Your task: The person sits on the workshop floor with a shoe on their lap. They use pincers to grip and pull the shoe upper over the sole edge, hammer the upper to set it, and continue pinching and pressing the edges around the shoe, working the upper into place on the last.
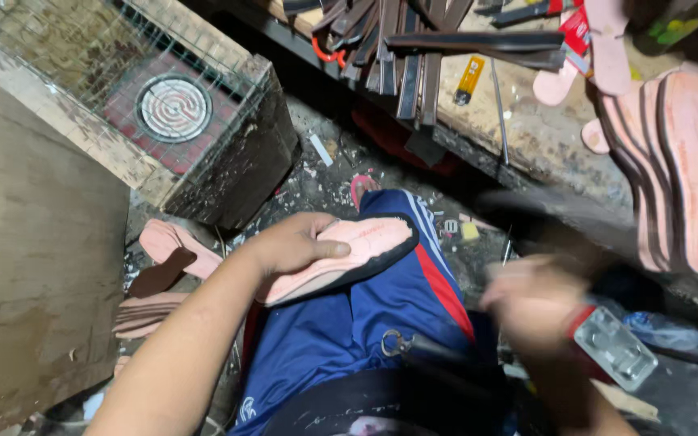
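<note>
The messy workshop floor (pixel 325 182) lies at twelve o'clock. The left hand (pixel 296 242) pinches the pink sole (pixel 349 250) on the knee, fingers pressed together. The right hand (pixel 531 303) (blurry, fingers unclear) should move slowly; keep the sole flat.

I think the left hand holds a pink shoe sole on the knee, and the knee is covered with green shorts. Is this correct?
Not quite: the shorts are blue with red and white stripes, not green. The head view shows this. The rest stands: the left hand holds a pink shoe sole on the knee.
</note>
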